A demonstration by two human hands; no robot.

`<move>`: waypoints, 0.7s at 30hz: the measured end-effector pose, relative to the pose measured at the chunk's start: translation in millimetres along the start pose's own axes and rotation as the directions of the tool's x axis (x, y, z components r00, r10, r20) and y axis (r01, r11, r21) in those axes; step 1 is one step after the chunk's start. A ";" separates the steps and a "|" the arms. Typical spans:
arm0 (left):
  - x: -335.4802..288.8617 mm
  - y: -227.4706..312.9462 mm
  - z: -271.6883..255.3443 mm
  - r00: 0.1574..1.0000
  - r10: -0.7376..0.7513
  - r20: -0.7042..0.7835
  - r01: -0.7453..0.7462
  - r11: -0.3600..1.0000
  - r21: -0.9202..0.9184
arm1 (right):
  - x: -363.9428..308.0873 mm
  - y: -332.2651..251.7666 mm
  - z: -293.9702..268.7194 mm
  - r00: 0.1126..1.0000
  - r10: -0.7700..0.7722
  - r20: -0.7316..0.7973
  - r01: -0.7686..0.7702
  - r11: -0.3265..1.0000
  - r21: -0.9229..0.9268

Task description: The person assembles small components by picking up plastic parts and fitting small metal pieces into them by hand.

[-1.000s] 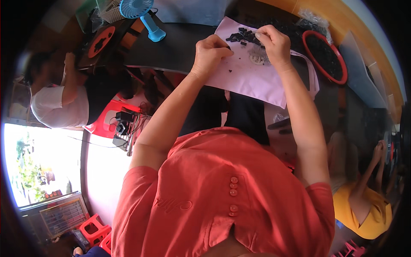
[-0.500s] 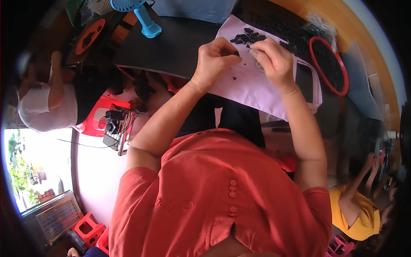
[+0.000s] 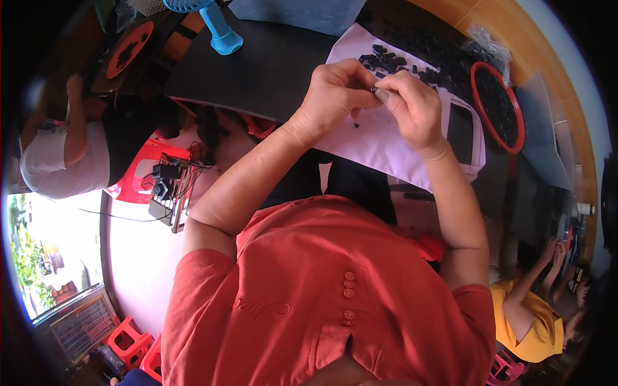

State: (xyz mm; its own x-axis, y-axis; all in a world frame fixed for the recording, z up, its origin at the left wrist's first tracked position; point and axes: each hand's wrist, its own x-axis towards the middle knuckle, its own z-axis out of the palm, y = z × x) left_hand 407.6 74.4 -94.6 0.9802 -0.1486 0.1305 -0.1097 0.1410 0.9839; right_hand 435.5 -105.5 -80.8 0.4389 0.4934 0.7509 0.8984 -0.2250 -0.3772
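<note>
My left hand [image 3: 329, 100] and my right hand [image 3: 416, 110] meet over a pale pink cloth [image 3: 380, 152], both pinched closed. Between their fingertips shows a small dark piece [image 3: 374, 89], mostly covered by the left hand's fingers. Whatever the right thumb and forefinger grip is too small to name. Just beyond the fingertips lies a heap of small black blocky parts [image 3: 384, 60] on the cloth. A tiny dark bit [image 3: 356, 125] rests on the cloth nearer to me.
More black parts [image 3: 450, 76] spread over the dark table [image 3: 270, 71] at right. A red-rimmed round tray [image 3: 477, 96] of black pieces stands farther right, near clear plastic bags [image 3: 487, 46]. A blue fan [image 3: 225, 40] stands back left. People sit on both sides.
My hands have come together: the left moved right, and the right came down to meet it. The black piece, plainly seen in the left fingers before, is now mostly hidden. The view has shifted slightly.
</note>
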 end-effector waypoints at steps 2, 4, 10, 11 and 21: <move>2.6 -1.8 0.9 1.000 0.009 0.005 -0.008 0.999 -0.047 | -1.7 -2.5 -1.4 0.995 0.103 0.010 -0.104 0.992 0.066; 3.8 0.1 2.3 1.000 -0.019 0.007 0.020 0.998 -0.057 | -3.1 -3.3 -3.4 0.959 0.280 0.035 -0.281 0.945 0.168; 7.4 -0.6 6.0 0.997 -0.074 0.004 0.074 0.992 -0.104 | -2.1 10.8 -15.8 0.972 0.230 -0.040 -0.227 0.972 0.068; 7.2 -0.7 5.7 0.997 -0.082 0.003 0.082 0.992 -0.098 | -1.6 11.2 -16.2 0.971 0.234 -0.042 -0.231 0.971 0.069; 8.1 -4.4 3.4 0.993 -0.116 0.024 0.118 0.990 -0.080 | 2.2 10.9 -16.1 0.992 0.103 0.075 -0.101 0.994 -0.029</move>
State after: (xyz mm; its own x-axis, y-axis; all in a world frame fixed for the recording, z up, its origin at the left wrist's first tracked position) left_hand 415.4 69.3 -97.5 0.9822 -0.1872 0.0182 0.0200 0.2001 0.9796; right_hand 446.5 -120.4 -74.5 0.5263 0.5296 0.6652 0.8497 -0.2979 -0.4350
